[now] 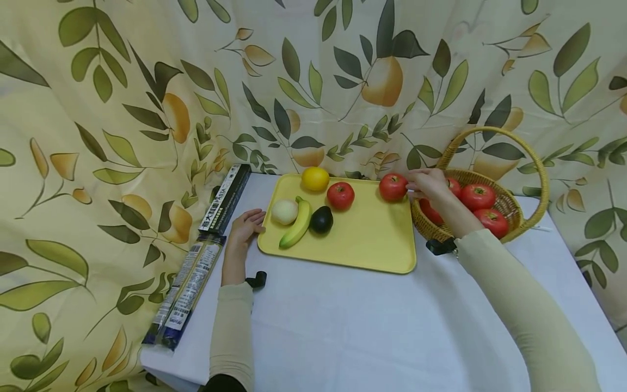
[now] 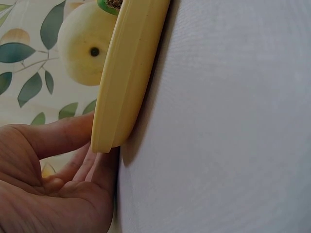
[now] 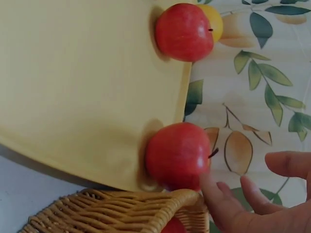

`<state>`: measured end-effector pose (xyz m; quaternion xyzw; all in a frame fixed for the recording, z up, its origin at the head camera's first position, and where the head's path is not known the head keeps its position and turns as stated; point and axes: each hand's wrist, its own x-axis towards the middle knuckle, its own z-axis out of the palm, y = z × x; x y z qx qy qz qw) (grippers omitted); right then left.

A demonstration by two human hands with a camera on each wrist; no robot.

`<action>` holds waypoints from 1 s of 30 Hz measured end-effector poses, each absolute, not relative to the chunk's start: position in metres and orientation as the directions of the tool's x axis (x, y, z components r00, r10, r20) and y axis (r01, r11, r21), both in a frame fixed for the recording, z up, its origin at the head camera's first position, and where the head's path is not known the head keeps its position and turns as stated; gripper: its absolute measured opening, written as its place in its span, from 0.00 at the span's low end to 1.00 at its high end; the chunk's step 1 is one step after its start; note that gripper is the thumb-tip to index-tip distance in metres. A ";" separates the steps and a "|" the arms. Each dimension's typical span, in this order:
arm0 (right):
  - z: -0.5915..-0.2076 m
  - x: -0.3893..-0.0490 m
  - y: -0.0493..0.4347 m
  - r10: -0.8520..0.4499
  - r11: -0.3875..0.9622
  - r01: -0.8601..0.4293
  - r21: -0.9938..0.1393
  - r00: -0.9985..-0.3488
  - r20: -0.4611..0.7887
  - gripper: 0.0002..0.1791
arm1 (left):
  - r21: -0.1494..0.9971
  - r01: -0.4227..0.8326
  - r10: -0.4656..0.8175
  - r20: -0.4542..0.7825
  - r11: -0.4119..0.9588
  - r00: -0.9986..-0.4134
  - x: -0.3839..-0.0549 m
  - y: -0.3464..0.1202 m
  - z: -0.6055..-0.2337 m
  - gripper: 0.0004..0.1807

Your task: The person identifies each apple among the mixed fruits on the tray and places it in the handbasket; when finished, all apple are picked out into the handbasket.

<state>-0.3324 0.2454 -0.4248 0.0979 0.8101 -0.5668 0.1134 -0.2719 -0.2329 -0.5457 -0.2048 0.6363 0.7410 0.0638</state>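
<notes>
My right hand [image 1: 431, 185] reaches over the wicker basket [image 1: 421, 223], its fingertips at the side of a red apple [image 1: 393, 188] on the tray's far right corner. In the right wrist view the thumb stands apart from that apple [image 3: 179, 156]. The left hand [image 1: 245, 227] rests beside the left edge of the yellow tray [image 1: 343, 260], thumb touching the rim [image 2: 104, 138], fingers loose. On the tray's left half lie a lemon [image 1: 315, 178], a second red apple [image 1: 340, 196], a pale round fruit [image 1: 284, 212], a banana [image 1: 296, 224] and a dark avocado [image 1: 321, 220].
Several red apples [image 1: 478, 196] sit in the basket, under its tall arched handle [image 1: 541, 179]. Left of the tray lie a long black box [image 1: 225, 198] and blue-and-gold packets [image 1: 186, 291]. A patterned curtain [image 1: 343, 109] hangs behind the white-covered table [image 1: 343, 326].
</notes>
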 end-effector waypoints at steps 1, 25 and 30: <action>-0.425 -0.333 0.244 0.037 0.366 0.280 -0.888 -0.957 -0.287 0.31 | 0.917 -0.354 -0.163 -0.383 -0.182 -0.909 -0.272 -0.233 -0.546 0.42; -0.437 -0.377 0.236 -0.065 0.523 0.272 -0.808 -0.932 -0.356 0.36 | 0.919 -0.337 -0.134 -0.367 -0.204 -0.921 -0.272 -0.233 -0.549 0.40; -0.442 -0.380 0.236 -0.089 0.524 0.270 -0.808 -0.926 -0.367 0.35 | 0.923 -0.334 -0.139 -0.362 -0.194 -0.922 -0.272 -0.232 -0.549 0.40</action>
